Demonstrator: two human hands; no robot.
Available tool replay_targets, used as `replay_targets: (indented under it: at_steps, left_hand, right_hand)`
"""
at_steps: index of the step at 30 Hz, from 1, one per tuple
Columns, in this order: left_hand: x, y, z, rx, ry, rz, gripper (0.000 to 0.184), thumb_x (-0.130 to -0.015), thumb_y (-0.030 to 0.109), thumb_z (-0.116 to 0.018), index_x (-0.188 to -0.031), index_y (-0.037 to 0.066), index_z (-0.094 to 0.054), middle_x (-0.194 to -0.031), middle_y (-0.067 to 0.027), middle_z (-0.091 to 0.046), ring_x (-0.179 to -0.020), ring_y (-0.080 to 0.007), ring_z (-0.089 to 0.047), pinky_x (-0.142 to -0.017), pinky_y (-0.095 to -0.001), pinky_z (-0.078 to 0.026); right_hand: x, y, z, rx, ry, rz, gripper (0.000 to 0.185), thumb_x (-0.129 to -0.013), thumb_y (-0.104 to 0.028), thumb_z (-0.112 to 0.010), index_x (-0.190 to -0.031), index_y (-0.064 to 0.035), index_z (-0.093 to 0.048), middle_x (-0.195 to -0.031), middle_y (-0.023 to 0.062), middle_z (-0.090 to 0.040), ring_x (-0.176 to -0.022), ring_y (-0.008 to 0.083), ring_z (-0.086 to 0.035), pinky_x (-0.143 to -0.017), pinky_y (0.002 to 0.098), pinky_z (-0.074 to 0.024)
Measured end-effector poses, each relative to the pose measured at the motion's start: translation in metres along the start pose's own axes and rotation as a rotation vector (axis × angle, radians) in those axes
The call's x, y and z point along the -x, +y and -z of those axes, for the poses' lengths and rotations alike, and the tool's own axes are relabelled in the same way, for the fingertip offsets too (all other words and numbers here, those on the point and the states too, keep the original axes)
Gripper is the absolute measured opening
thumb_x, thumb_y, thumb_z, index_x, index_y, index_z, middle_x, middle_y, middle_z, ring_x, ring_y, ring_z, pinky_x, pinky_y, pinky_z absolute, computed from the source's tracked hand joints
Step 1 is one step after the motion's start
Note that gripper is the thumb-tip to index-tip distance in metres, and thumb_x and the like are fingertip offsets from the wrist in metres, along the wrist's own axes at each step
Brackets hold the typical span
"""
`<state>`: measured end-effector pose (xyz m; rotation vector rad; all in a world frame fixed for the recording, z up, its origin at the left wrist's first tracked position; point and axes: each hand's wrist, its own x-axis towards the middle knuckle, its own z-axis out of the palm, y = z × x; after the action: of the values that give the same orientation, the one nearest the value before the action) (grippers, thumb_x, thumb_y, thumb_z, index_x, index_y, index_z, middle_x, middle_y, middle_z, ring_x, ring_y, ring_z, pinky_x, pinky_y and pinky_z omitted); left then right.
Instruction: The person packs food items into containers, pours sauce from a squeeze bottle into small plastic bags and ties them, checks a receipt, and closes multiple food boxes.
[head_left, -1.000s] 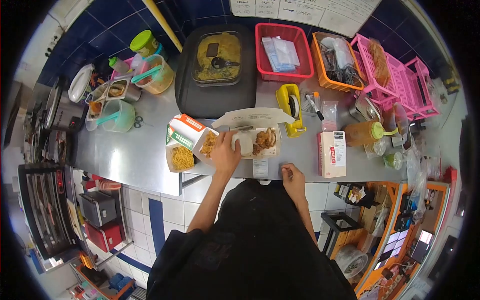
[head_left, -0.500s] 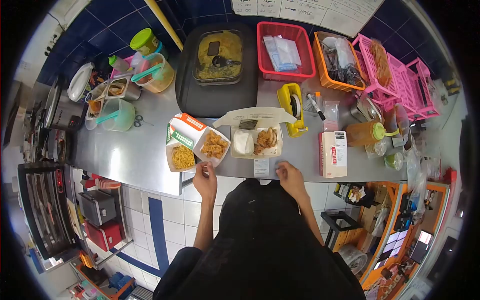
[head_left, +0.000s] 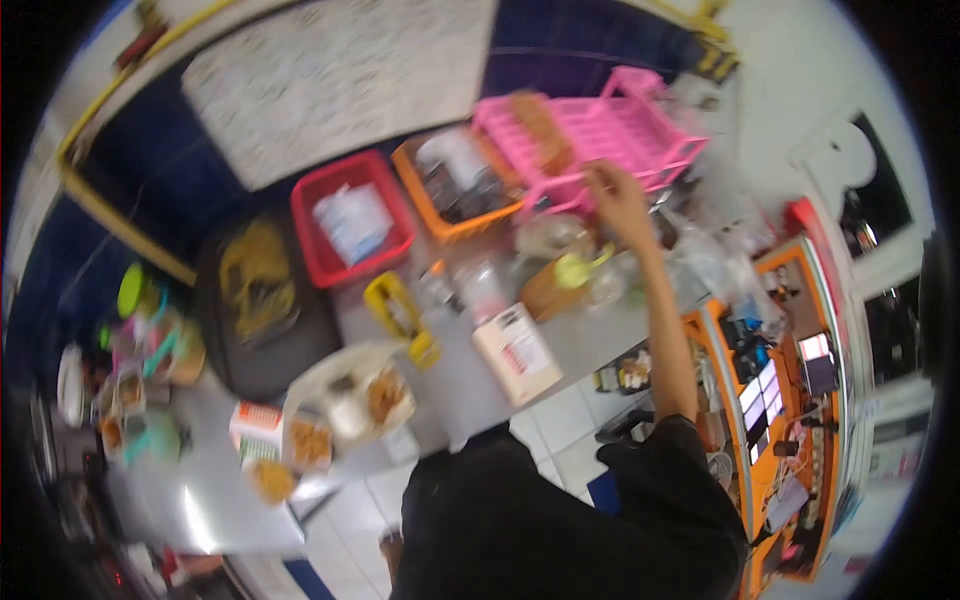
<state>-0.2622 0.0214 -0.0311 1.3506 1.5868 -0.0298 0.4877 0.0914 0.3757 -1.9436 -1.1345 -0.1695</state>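
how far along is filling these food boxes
Looks done: the open box has a white portion and browned pieces; the printed carton beside it also holds food.

In hand: the right hand is at the pink basket; blur hides whether it grips anything.

Left, probably: closing the box, since its lid stands up.

1. Up and right of the yellow tape dispenser, the right hand is at the near side of the pink rack; blur hides any contact.
2. Below the dispenser, the left hand hangs beyond the counter.
3. Left of it, the open box holds browned food.
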Motion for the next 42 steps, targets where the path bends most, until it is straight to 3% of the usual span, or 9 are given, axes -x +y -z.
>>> replay_targets:
  at_steps: [3, 5, 13, 18, 23, 29, 35, 38, 42]
  left_hand:
    - [-0.007, 0.03, -0.019, -0.115, 0.0, 0.037, 0.033, -0.094, 0.032, -0.057, -0.093, 0.002, -0.07, -0.081, -0.0176, -0.07, -0.072, -0.033, -0.067, -0.067, -0.0454, -0.052]
    - [-0.012, 0.063, -0.034, -0.159, 0.015, 0.039, 0.033, -0.094, 0.032, -0.058, -0.094, 0.002, -0.07, -0.083, -0.0174, -0.071, -0.072, -0.0316, -0.068, -0.067, -0.0445, -0.053]
    - [0.008, 0.108, -0.097, -0.291, 0.076, -0.13, 0.031, -0.093, 0.03, -0.063, -0.097, 0.001, -0.071, -0.087, -0.0166, -0.073, -0.072, -0.026, -0.071, -0.069, -0.0411, -0.054]
    - [0.046, 0.128, -0.13, -0.105, 0.106, -0.054, 0.029, -0.093, 0.024, -0.063, -0.104, 0.0, -0.072, -0.094, -0.0178, -0.074, -0.082, -0.0245, -0.073, -0.072, -0.0388, -0.056]
    - [0.049, 0.149, -0.154, -0.373, -0.079, 0.159, 0.046, -0.087, 0.049, -0.062, -0.11, 0.012, -0.074, -0.106, -0.0155, -0.073, -0.105, -0.0314, -0.069, -0.09, -0.0415, -0.053]
    - [0.068, 0.217, -0.138, -0.263, -0.016, 0.041, 0.027, -0.09, 0.032, -0.067, -0.105, 0.011, -0.075, -0.097, -0.0138, -0.075, -0.088, -0.0304, -0.073, -0.077, -0.0422, -0.056]
    - [0.056, 0.509, -0.119, -0.32, 0.187, -0.507, 0.019, -0.092, 0.024, -0.067, -0.093, 0.006, -0.071, -0.075, -0.0141, -0.07, -0.065, -0.0332, -0.067, -0.057, -0.0405, -0.05]
    - [-0.004, 0.601, -0.139, -0.408, 0.285, -1.043, 0.012, -0.086, 0.011, -0.067, -0.095, 0.003, -0.07, -0.091, -0.0171, -0.066, -0.086, -0.0358, -0.063, -0.078, -0.0437, -0.05]
    - [-0.12, 0.648, -0.184, -0.744, 0.469, -1.201, 0.024, -0.082, 0.011, -0.067, -0.105, 0.006, -0.066, -0.105, -0.0123, -0.066, -0.106, -0.0316, -0.059, -0.093, -0.0446, -0.044]
  right_hand:
    - [-0.039, 0.068, 0.025, 0.143, -0.019, 0.005, 0.021, -0.095, -0.021, -0.063, -0.101, -0.0021, -0.069, -0.085, 0.011, -0.069, -0.077, 0.0171, -0.064, -0.073, 0.0336, -0.0505]
    - [-0.058, 0.136, 0.037, 0.197, -0.164, -0.137, 0.022, -0.088, -0.02, -0.062, -0.097, -0.0006, -0.069, -0.09, 0.0196, -0.07, -0.083, 0.0349, -0.068, -0.077, 0.0413, -0.0523]
    - [-0.091, 0.318, 0.019, 0.39, -0.187, -0.305, 0.021, -0.085, -0.017, -0.062, -0.101, -0.0045, -0.07, -0.095, 0.0173, -0.071, -0.09, 0.0344, -0.069, -0.08, 0.0419, -0.0529]
    - [-0.063, 0.249, 0.058, 0.098, 0.251, -0.161, 0.017, -0.092, -0.014, -0.064, -0.101, -0.0012, -0.069, -0.092, 0.0131, -0.071, -0.083, 0.0244, -0.069, -0.077, 0.034, -0.0527]
    - [0.025, 0.127, 0.051, -0.203, 0.021, -0.326, 0.017, -0.096, -0.017, -0.065, -0.091, -0.0002, -0.068, -0.074, 0.0022, -0.061, -0.066, 0.0085, -0.052, -0.061, 0.0261, -0.0408]
    - [0.137, 0.058, 0.019, -0.437, -0.124, -0.497, 0.028, -0.092, -0.014, -0.067, -0.07, 0.0006, -0.058, -0.057, 0.0042, -0.051, -0.051, 0.0103, -0.045, -0.051, 0.0282, -0.0361]
    - [0.158, 0.051, 0.016, -0.462, -0.197, -0.357, 0.028, -0.093, -0.012, -0.063, -0.07, 0.002, -0.06, -0.056, 0.0073, -0.054, -0.049, 0.0113, -0.05, -0.05, 0.027, -0.0366]
    - [0.158, 0.043, 0.012, -0.462, -0.335, -0.25, 0.025, -0.091, -0.012, -0.065, -0.071, 0.0013, -0.062, -0.057, 0.0103, -0.055, -0.049, 0.0138, -0.053, -0.05, 0.0282, -0.0397]
    - [0.18, 0.022, -0.016, -0.464, -0.561, -0.219, 0.017, -0.089, -0.02, -0.07, -0.081, -0.0052, -0.066, -0.065, 0.0111, -0.065, -0.057, 0.0269, -0.065, -0.055, 0.0367, -0.0504]
